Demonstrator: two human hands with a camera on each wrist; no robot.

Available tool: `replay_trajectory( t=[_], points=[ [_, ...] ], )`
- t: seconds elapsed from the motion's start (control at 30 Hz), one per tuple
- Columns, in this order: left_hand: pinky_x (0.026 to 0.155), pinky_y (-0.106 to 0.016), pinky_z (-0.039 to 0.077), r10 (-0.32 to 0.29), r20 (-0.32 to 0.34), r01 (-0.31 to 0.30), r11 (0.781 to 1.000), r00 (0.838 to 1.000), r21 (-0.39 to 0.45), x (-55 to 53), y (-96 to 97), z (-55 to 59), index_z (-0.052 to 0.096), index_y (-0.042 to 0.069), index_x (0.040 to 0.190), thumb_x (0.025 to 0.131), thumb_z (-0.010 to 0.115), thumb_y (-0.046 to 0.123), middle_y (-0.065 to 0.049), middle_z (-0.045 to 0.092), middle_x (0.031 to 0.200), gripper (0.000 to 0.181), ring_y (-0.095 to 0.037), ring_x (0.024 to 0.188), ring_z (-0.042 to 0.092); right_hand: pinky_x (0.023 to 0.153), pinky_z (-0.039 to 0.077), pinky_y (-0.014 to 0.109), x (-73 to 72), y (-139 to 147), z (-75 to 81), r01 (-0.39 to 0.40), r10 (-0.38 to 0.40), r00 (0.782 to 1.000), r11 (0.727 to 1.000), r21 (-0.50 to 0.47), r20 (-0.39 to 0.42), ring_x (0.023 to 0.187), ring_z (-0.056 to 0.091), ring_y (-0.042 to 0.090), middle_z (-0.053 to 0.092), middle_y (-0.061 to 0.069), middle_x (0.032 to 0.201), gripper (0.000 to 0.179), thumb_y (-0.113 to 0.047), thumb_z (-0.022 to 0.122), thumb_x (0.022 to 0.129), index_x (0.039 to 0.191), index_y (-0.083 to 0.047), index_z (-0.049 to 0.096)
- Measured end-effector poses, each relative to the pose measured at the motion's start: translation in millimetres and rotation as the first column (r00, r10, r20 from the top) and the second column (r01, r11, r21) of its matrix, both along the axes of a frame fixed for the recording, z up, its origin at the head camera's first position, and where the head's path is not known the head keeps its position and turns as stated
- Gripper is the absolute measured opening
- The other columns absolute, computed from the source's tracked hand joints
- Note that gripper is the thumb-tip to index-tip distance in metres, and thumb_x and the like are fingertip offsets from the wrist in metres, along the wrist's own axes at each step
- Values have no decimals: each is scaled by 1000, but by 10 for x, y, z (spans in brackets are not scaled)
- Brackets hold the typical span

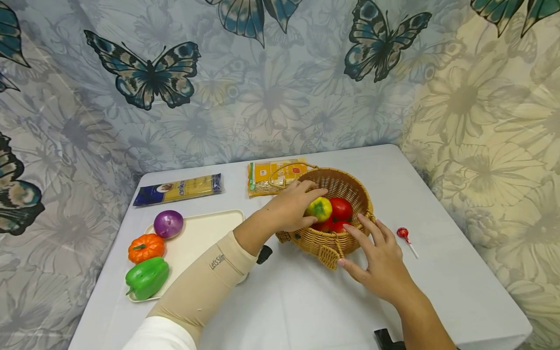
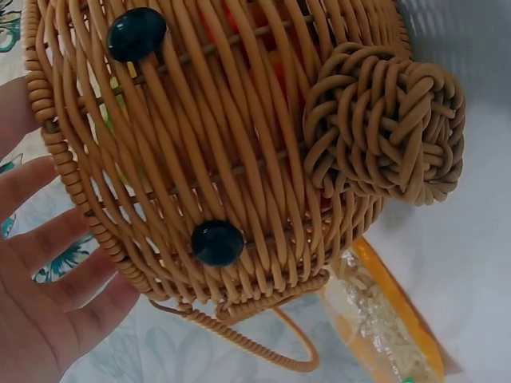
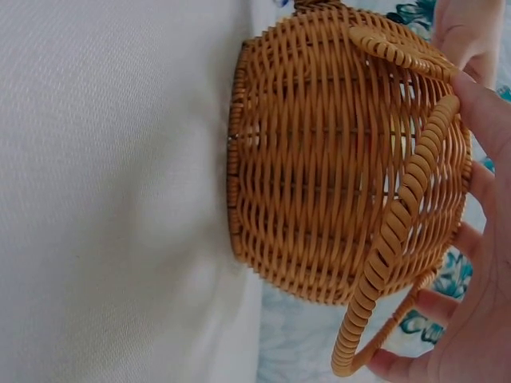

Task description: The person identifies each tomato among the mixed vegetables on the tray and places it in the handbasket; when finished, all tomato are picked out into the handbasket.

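Observation:
A wicker basket [image 1: 308, 241] with an animal face stands on the table, its dark eyes and woven snout [image 2: 383, 124] close up in the left wrist view. Inside lie a yellow-green bell pepper [image 1: 320, 209] and several red vegetables [image 1: 341, 209]. My left hand [image 1: 289, 206] reaches over the left rim, fingers spread, fingertips right at the pepper. On the right side my right hand [image 1: 381, 257] has its fingers loosely spread along the rim, near a looped handle [image 3: 399, 215]. Part of the basket's contents is hidden behind the left hand and the weave.
Left on the table, a cream tray [image 1: 205, 228] has a purple onion [image 1: 168, 224], an orange pumpkin [image 1: 146, 248] and a green bell pepper [image 1: 147, 278] along its left edge. A spaghetti pack [image 1: 179, 189] and a yellow food bag [image 1: 262, 180] lie behind. Right is a red lollipop [image 1: 403, 233].

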State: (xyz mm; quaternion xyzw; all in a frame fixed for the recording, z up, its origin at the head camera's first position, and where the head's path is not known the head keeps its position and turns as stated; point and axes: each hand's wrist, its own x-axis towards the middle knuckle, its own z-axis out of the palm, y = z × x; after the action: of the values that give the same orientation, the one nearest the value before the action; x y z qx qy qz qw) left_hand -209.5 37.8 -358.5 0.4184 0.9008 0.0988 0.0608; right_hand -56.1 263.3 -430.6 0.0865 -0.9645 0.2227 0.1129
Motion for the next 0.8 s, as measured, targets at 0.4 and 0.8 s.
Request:
replay_trajectory(
  t=[0.4,0.8],
  points=[
    [117,-53,39,57,-36,-55,998,998,39,114,-242,102,38,30,159,96,68,44,-4,34,163,71,-33,149,33,90,30,87,-34,46,23,0,-1,1000,1000,19,26,145,19,56,22,6,168,79,-50,80,84,152,-32,45],
    [114,-63,37,250,-65,-248,968,966,30,236,-837,73,36,31,159,94,71,49,-8,29,166,77,-41,148,30,87,34,87,-74,128,188,-21,19,1000,994,104,19,138,31,58,26,15,165,80,-54,74,88,156,-28,41]
  ],
)
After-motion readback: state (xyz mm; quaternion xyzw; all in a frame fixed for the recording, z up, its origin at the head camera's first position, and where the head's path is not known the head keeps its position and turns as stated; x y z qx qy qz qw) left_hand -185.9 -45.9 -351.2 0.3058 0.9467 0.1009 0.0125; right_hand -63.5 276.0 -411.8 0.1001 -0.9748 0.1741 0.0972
